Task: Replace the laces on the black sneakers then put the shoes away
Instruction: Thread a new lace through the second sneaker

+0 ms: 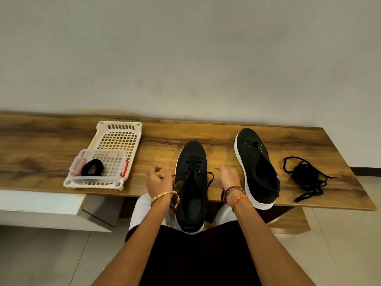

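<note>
Laced sneaker (191, 182), long axis 12 to 6, between both hands.
Left hand (157, 179) pinches lace end at 9; right hand (227, 176) loosely curled, grip unclear, at 3.

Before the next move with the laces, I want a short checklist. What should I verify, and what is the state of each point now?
1. Near sneaker is laced: ok, black lace crosses its eyelets.
2. Lace ends in each grip: cannot tell. The left hand is curled at one end; the right hand hides the other.
3. Near sneaker is steady: not ok, its heel hangs past the bench edge, over the lap.
4. Far sneaker is ready for lacing: ok, its eyelets are empty.
5. Loose laces are out of the way: ok, piled right of the far sneaker.
6. Spare lace coil is available: ok, in the clear box on the white tray.
</note>
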